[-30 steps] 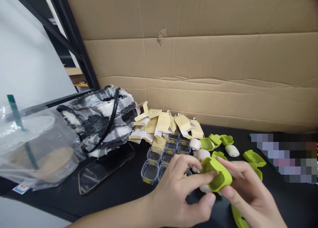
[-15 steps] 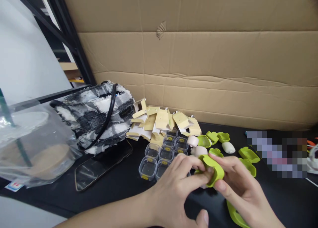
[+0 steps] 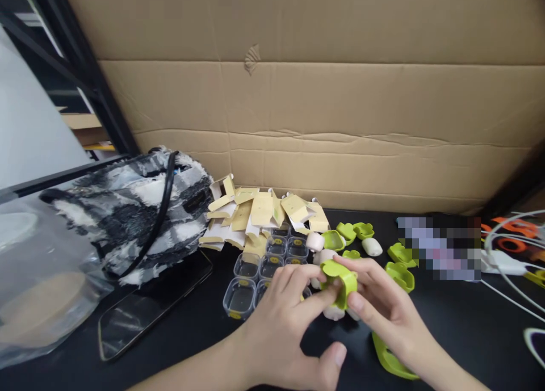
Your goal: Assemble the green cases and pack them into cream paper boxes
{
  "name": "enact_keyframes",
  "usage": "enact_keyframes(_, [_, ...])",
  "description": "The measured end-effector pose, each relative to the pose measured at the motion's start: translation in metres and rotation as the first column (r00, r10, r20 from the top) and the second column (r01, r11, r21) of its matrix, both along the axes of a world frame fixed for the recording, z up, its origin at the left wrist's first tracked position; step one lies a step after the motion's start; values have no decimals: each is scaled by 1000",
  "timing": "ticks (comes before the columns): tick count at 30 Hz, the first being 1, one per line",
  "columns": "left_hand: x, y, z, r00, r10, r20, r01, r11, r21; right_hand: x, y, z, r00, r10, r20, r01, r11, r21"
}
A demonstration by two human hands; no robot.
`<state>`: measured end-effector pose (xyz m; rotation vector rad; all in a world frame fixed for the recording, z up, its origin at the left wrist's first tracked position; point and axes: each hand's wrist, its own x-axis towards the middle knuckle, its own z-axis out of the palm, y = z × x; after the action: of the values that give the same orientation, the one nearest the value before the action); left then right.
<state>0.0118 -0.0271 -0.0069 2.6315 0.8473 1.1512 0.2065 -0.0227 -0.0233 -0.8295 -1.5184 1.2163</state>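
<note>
Head view: my right hand (image 3: pixel 385 303) pinches a lime-green, scalloped, rubbery-looking shell (image 3: pixel 348 284) above the black counter (image 3: pixel 464 334), probably to steady it while my left hand (image 3: pixel 289 314) works fingers at its opening, thumb spread wide; whether those fingers grip, I cannot tell. Clear plastic boxes (image 3: pixel 239 295) stand close-packed beside my left hand, likely saving room.

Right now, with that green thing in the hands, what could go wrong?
The green cover could slip, since the right hand grips it by the fingertips and the left hand has its thumb off it. If dropped, it might hit the white pieces close by. The left hand could nudge the clear boxes near its knuckles.
</note>
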Motion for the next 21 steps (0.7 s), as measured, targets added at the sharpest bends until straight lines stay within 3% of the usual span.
enact_keyframes(4, [-5,12,3,992,50,-118,-46,998,36,18,22,15,987,-34,158,34,999,6])
enact_keyframes(11, [-28,32,-3,983,170,-73,-157,974,161,70,74,37,897,-283,340,247,958,148])
enact_keyframes(15, [-38,33,-3,992,93,-90,-94,996,-7,90,88,29,763,-461,454,338,882,328])
enact_keyframes(21, [-37,31,-1,985,10,-172,-42,982,-186,93,88,4,499,-555,665,284,830,479])
